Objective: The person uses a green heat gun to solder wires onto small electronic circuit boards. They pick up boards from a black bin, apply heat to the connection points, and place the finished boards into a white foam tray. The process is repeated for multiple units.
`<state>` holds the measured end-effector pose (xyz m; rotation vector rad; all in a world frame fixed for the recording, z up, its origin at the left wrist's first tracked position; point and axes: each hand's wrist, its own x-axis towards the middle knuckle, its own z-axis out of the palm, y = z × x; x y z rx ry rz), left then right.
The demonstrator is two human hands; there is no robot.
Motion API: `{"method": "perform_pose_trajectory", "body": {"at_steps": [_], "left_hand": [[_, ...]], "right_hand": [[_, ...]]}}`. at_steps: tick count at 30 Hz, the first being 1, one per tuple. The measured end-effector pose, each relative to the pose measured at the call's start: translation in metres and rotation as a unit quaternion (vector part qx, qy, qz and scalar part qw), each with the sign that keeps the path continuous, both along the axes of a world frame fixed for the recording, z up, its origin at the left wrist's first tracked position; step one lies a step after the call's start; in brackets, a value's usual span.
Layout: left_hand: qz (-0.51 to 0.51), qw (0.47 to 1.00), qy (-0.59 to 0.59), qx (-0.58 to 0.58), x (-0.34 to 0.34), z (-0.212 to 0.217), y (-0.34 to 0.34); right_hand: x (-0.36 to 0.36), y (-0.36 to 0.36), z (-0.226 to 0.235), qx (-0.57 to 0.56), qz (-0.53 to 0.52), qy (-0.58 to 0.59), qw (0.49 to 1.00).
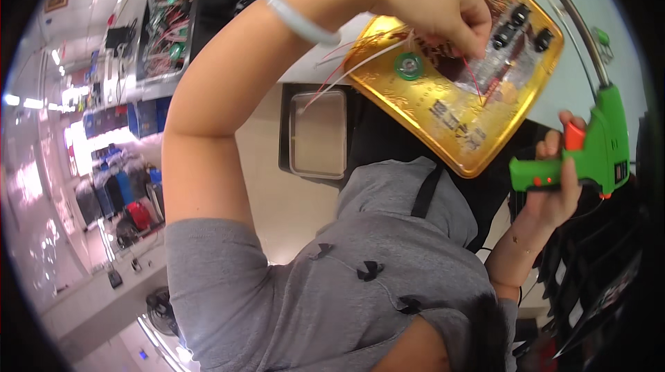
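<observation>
My left hand [447, 19], with a pale bangle on its wrist, is closed in a pinch over a golden tray [454, 143]. Thin red and white wires [357, 67] trail from under its fingers toward the left, and a red wire [471, 74] hangs below the fingertips. Beside it on the tray lies a green round part [409, 66] with a pale centre. To the right, my right hand [557, 178] is wrapped round the handle of a green soldering gun [609, 136]. Its long metal barrel points up and away, over the table beyond the tray. An orange trigger shows by my fingers.
Small black parts [512, 25] lie at the tray's right side. Left of the tray is a pale rectangular bin [318, 133]. A container with many wired green parts [173, 19] stands far left. Dark stacked trays [589, 268] are at my right, below the soldering gun.
</observation>
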<state>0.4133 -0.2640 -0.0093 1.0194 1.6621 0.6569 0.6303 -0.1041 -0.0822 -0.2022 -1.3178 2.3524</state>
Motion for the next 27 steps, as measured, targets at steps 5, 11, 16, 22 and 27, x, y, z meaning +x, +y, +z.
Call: {"method": "perform_pose_trajectory", "body": {"at_steps": [5,11,16,22,27], "left_hand": [[0.088,0.974,-0.194,0.078,-0.027,-0.031,-0.036],[0.242,0.953,-0.130,0.127,-0.008,-0.056,-0.031],[0.273,0.950,-0.078,0.127,0.016,-0.047,-0.038],[0.309,0.914,-0.218,0.145,0.014,-0.040,-0.052],[0.295,0.911,-0.258,0.125,0.011,-0.035,-0.041]], "right_hand": [[0.012,0.006,-0.028,-0.141,0.090,0.080,0.983],[0.027,0.001,-0.027,-0.121,0.167,0.081,0.975],[0.015,0.008,-0.014,-0.117,0.160,0.073,0.977],[0.005,0.008,-0.012,-0.140,0.129,0.058,0.980],[0.007,0.010,-0.015,-0.147,0.111,0.049,0.982]]}}
